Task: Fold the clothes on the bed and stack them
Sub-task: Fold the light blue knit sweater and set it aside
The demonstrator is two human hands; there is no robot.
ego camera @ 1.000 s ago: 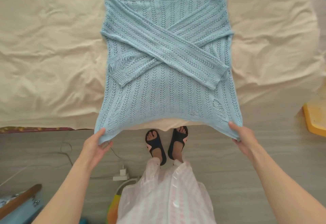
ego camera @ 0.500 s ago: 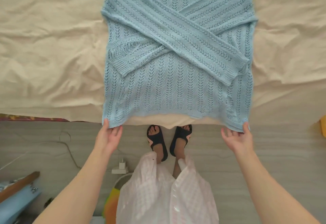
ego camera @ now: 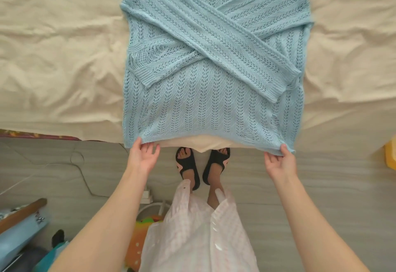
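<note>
A light blue open-knit sweater (ego camera: 205,108) lies flat on the bed's cream sheet (ego camera: 60,57), its two sleeves crossed over the chest. Its hem hangs just over the bed's near edge. My left hand (ego camera: 143,157) pinches the hem's left corner, thumb on top and fingers under. My right hand (ego camera: 279,161) pinches the hem near its right corner the same way. The sweater's neckline is cut off by the top of the view.
I stand at the bed's near edge in black sandals (ego camera: 187,165) on a grey floor. A white cable and plug (ego camera: 147,195) lie on the floor at left. A blue item (ego camera: 21,235) sits at bottom left, a yellow object (ego camera: 390,156) at far right.
Both hands moved inward along the hem and now grip it closer together. The view shifted down, so the sweater's neckline left the top of the frame.
</note>
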